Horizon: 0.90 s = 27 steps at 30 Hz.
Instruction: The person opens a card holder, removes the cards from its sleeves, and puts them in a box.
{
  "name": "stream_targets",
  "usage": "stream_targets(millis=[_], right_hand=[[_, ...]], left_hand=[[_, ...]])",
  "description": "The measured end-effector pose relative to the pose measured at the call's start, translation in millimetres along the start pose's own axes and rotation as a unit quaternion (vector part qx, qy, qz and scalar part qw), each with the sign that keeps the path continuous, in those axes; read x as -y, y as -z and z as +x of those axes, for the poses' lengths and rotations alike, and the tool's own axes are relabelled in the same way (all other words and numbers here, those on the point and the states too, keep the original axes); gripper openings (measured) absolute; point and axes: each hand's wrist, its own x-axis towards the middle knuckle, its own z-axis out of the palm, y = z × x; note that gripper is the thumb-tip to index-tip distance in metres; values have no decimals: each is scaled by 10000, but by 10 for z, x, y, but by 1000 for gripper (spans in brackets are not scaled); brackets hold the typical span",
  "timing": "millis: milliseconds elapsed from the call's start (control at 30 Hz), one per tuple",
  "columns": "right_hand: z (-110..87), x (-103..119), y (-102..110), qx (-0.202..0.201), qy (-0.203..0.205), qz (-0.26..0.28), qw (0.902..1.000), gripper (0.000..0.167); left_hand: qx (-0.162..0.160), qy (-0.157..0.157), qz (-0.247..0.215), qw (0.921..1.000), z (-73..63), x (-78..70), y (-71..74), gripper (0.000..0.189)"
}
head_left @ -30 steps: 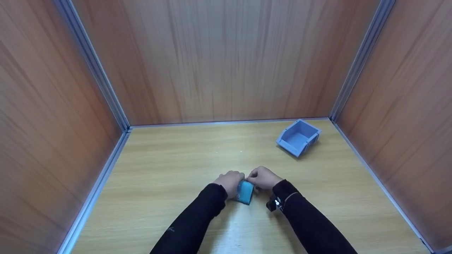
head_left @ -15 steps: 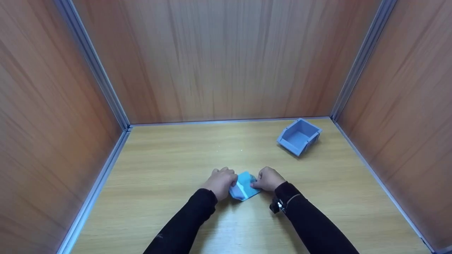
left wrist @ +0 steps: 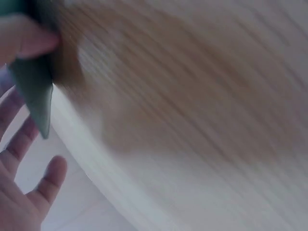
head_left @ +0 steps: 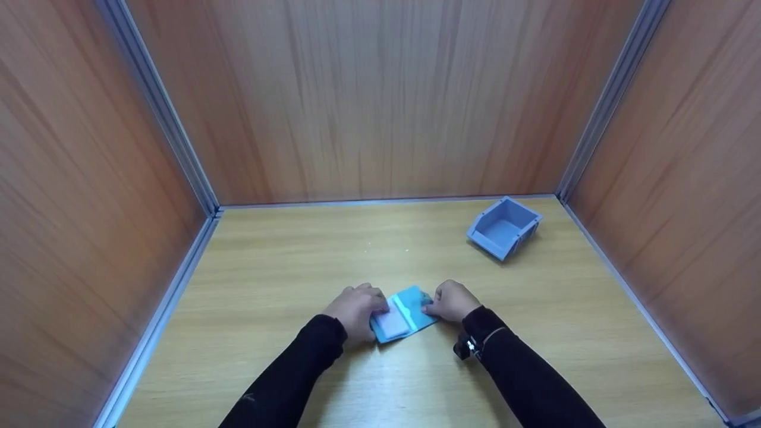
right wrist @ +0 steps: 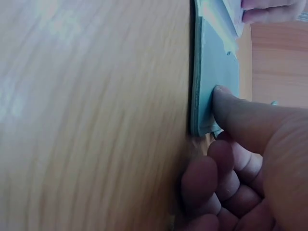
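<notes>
Head view: wooden table (head_left: 267,261), light grain, walled on three sides by wood panels with metal corner strips. Landmark for all positions: blue bin (head_left: 503,227), open side up, near the far right corner of the table.

Blue folded pouch (head_left: 403,315) lies flat on the table, well nearer the person than the bin and to its left. It is opened out like a wallet; a pale inner panel and a light strip show on its left half.

Left hand (head_left: 354,308) is at the pouch's left edge, on the side away from the bin. Fingers curl onto the pale panel; the left wrist view is blurred but shows a thumb (left wrist: 33,41) pinching a thin dark-teal edge. Right hand (head_left: 453,301) holds the edge nearer the bin: in the right wrist view its thumb (right wrist: 240,115) presses on top of the flap, with the fingers curled beneath at the table line.

Handling judgement: thin, light, pliable sheet material, folds along its creases, likely slides easily on the smooth tabletop. Best hold looks to be a pinch at the two opposite outer edges, thumb on top, keeping it flat against the table.
</notes>
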Motion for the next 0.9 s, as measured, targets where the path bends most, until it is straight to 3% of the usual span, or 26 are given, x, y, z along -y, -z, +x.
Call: stream_targets(millis=[200, 433, 700, 900], right_hand=[[-20, 11, 8, 6, 91, 4, 10000, 56], [-50, 14, 4, -20, 196, -64, 9998, 55], [-25, 80, 58, 396, 13, -144, 9991, 60], [-48, 274, 166, 647, -105, -288, 9974, 59]], left_hand=[[252, 260, -578, 9977, -51, -19, 22, 81], [9, 493, -284, 9984, 0, -32, -25, 56], [-28, 545, -57, 9985, 74, -26, -65, 53], [-57, 567, -16, 9984, 86, -39, -77, 56]])
